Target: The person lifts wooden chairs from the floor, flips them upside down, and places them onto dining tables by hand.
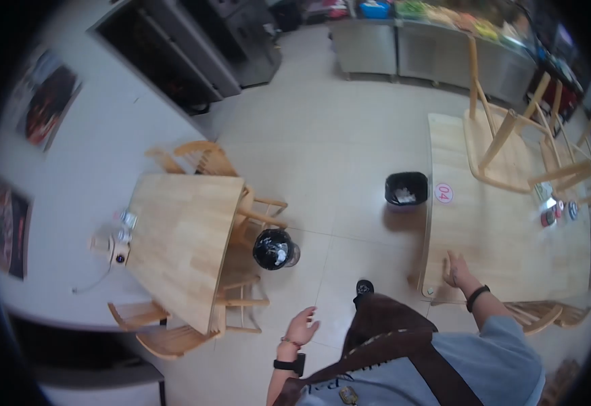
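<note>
My left hand, with a beaded bracelet and a dark watch at the wrist, hangs in the air in front of me. Its fingers are loosely apart and nothing shows in them. Above the near left corner of the wooden table marked 04, my right hand is open and holds nothing visible; whether it touches the tabletop, I cannot tell. A small pale object lies at that corner. Nearest to my left hand on the floor is a bin with a black liner, with white waste inside.
A second lined bin stands against the right table's side. Upturned chairs rest on that table, near small jars. On the left, another wooden table has chairs around it. Tiled floor runs to a steel counter.
</note>
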`<state>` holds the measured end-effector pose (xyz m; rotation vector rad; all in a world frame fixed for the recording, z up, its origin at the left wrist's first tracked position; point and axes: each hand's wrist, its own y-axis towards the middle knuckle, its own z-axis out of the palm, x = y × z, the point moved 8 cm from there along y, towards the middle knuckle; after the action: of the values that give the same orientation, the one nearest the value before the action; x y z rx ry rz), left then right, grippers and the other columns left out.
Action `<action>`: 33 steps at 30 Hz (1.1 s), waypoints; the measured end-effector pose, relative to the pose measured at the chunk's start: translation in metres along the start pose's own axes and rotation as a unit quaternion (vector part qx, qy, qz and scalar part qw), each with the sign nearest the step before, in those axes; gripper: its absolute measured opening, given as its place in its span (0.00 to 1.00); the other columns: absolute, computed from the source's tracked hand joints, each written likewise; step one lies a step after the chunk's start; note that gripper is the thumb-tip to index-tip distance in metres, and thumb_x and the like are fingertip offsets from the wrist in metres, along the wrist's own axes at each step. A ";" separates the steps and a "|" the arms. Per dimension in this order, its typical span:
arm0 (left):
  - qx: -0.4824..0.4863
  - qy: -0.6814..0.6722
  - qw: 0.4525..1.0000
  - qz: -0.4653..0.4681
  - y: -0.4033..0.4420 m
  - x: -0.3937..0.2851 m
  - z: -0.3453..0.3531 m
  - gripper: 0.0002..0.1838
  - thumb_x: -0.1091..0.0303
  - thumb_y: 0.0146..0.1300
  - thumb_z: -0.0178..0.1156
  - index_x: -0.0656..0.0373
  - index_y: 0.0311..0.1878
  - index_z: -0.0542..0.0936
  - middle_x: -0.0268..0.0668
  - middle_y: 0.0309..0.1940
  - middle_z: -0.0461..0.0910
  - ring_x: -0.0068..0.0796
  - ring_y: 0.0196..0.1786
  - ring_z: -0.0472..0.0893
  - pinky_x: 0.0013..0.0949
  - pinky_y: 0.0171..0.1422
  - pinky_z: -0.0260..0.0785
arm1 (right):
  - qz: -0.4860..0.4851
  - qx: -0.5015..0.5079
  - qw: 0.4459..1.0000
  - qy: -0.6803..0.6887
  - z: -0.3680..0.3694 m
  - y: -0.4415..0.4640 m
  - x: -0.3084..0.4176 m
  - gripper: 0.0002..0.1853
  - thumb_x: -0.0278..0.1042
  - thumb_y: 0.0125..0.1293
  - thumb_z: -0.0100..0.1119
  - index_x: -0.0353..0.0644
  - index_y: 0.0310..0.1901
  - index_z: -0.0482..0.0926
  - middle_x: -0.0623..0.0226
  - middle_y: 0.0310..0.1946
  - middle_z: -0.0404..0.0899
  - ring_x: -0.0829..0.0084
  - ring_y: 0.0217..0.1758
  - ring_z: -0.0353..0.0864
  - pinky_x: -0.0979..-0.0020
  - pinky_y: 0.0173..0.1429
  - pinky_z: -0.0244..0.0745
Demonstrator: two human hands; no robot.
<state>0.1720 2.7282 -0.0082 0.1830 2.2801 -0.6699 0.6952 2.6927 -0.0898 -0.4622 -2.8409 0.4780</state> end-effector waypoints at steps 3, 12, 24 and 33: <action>0.020 0.078 0.992 -0.099 0.032 0.033 -0.059 0.27 0.64 0.55 0.64 0.58 0.59 0.72 0.46 0.47 0.80 0.39 0.45 0.82 0.38 0.50 0.75 | 0.001 0.007 0.992 0.123 0.013 0.057 0.013 0.46 0.33 0.48 0.64 0.33 0.68 0.50 0.37 0.54 0.69 0.42 0.58 0.70 0.56 0.64 0.67; 0.082 0.028 0.990 -0.113 0.252 0.033 -0.147 0.25 0.64 0.55 0.63 0.58 0.57 0.74 0.45 0.45 0.81 0.36 0.44 0.83 0.36 0.50 0.75 | 0.158 0.067 0.959 0.226 -0.042 0.098 0.055 0.43 0.36 0.51 0.66 0.39 0.67 0.55 0.43 0.54 0.73 0.47 0.61 0.70 0.58 0.64 0.68; 0.135 0.232 0.931 0.247 0.674 -0.127 -0.248 0.25 0.66 0.56 0.61 0.59 0.58 0.72 0.48 0.49 0.78 0.43 0.51 0.78 0.40 0.55 0.71 | 0.337 0.111 0.868 0.348 -0.060 0.184 0.154 0.24 0.32 0.56 0.61 0.38 0.56 0.75 0.53 0.48 0.80 0.62 0.53 0.79 0.67 0.59 0.73; 0.201 0.160 0.901 0.350 0.774 -0.223 -0.244 0.24 0.68 0.56 0.60 0.59 0.58 0.72 0.47 0.50 0.77 0.43 0.50 0.78 0.39 0.56 0.70 | 0.285 0.064 0.883 0.367 -0.129 0.287 0.247 0.21 0.31 0.55 0.59 0.40 0.52 0.77 0.56 0.41 0.82 0.62 0.45 0.82 0.66 0.51 0.77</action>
<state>0.4280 3.5293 -0.0276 1.3257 2.1090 -0.7372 0.5783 3.0711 -0.0306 -1.1720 -1.9037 0.4507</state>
